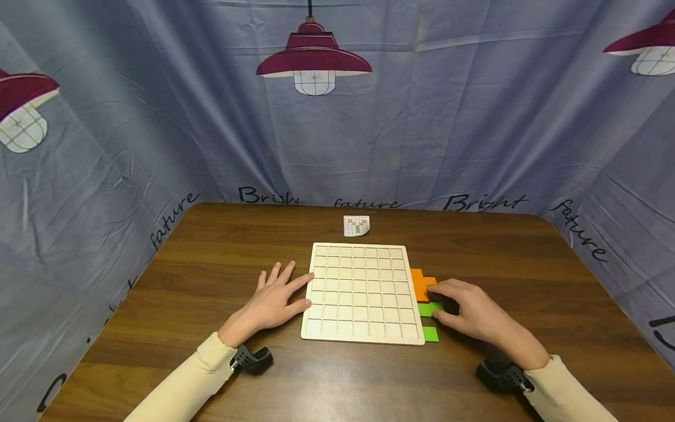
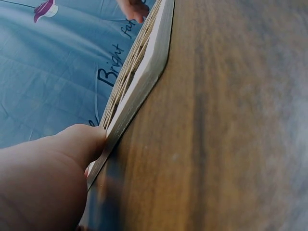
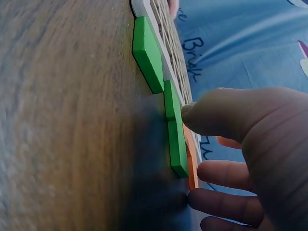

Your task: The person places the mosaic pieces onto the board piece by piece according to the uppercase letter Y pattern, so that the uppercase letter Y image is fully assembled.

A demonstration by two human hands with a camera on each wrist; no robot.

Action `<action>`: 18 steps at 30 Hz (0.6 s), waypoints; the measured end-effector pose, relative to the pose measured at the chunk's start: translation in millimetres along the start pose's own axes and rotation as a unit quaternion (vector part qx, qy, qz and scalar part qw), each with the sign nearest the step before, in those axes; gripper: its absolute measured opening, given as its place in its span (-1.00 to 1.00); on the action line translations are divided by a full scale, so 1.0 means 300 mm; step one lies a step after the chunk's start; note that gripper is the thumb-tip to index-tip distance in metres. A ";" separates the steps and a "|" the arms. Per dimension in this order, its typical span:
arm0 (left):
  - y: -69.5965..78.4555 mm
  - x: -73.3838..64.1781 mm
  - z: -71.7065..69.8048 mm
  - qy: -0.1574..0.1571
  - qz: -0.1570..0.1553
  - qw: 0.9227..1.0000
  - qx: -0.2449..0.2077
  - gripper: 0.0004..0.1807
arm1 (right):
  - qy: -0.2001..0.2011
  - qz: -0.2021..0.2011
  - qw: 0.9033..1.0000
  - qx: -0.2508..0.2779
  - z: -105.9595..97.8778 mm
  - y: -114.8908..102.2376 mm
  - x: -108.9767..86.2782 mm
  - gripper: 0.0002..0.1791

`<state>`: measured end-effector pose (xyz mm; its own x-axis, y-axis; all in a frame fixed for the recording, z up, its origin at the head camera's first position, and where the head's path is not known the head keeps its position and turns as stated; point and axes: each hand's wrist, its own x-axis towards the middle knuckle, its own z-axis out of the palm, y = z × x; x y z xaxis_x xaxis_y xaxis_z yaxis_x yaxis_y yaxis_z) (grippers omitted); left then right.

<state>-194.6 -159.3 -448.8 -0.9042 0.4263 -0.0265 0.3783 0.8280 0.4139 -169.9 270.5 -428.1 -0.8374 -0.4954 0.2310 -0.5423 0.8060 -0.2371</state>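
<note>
- Blue curtain hangs behind the tabletop.
- Left hand, spread wide, touches the board midway between tabletop side edges.
- Right hand, loosely parted, is at the orange piece beside the board.

Board cream, square-grid pattern. Orange piece, green pieces. Table brown wood grain. Curtain grey-blue, maroon lamp prints, black lettering. Sleeves cream.

the left fingers touch a pale board on a wooden table, blue cloth behind.
</note>
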 end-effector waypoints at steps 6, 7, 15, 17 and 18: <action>0.001 -0.001 0.001 -0.001 -0.005 1.000 0.002 -0.37 | 0.000 -0.017 1.000 -0.007 0.006 0.001 -0.002 -0.53; 0.002 -0.002 0.001 -0.001 -0.006 1.000 0.002 -0.37 | -0.002 -0.018 1.000 -0.008 0.006 0.002 -0.002 -0.53; 0.005 -0.002 0.000 0.001 -0.002 1.000 -0.001 -0.37 | -0.004 -0.017 1.000 -0.004 0.010 0.000 -0.001 -0.57; 0.005 -0.001 0.000 0.002 -0.003 1.000 -0.001 -0.37 | -0.006 -0.016 1.000 -0.004 0.010 -0.001 -0.001 -0.59; 0.005 -0.001 0.000 0.001 -0.004 1.000 -0.001 -0.37 | -0.006 -0.016 1.000 -0.003 0.010 -0.001 -0.001 -0.60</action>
<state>-193.9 -158.2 -448.0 -0.9074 0.4194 -0.0273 0.3712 0.8303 0.4157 -169.7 269.2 -431.0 -0.8203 -0.5248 0.2274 -0.5686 0.7913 -0.2249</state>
